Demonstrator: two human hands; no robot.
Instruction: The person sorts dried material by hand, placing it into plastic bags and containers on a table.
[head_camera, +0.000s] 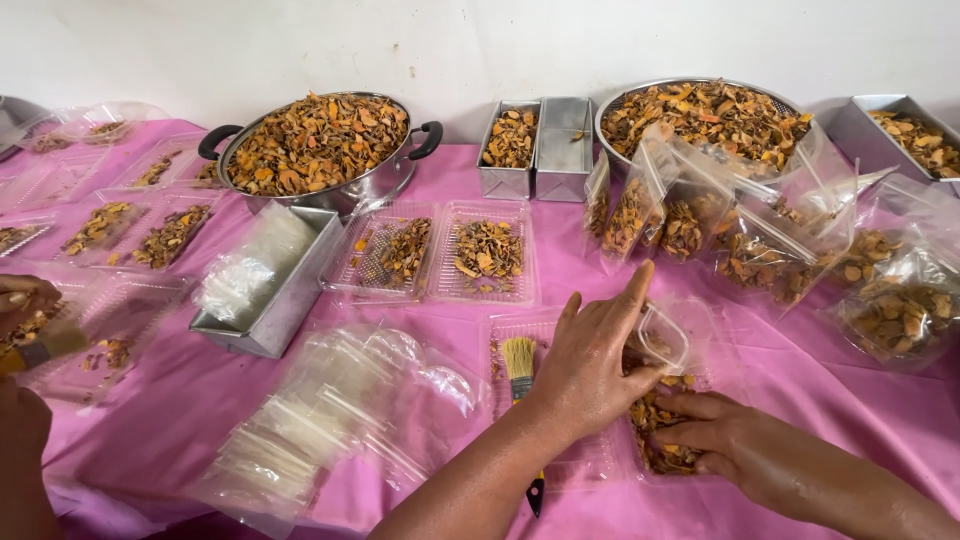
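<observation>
My left hand (590, 365) reaches across to the right and pinches the open mouth of a small clear plastic bag (668, 338) lying on the pink tablecloth. Dried orange-brown slices (660, 415) fill the lower part of the bag. My right hand (725, 440) lies flat against the bag's near side, fingers stretched over the slices. A small brush (519, 358) with pale bristles lies on a clear tray just left of my left hand, its handle running under my forearm.
A two-handled pot (315, 150) and a steel bowl (705, 115) hold more slices at the back. Filled bags (780, 255) stand at right. Clear trays (445, 250), metal tins (535, 150), a tin of film (265, 280) and stacked lids (330, 410) cover the table. Another person's hand (25, 300) is at left.
</observation>
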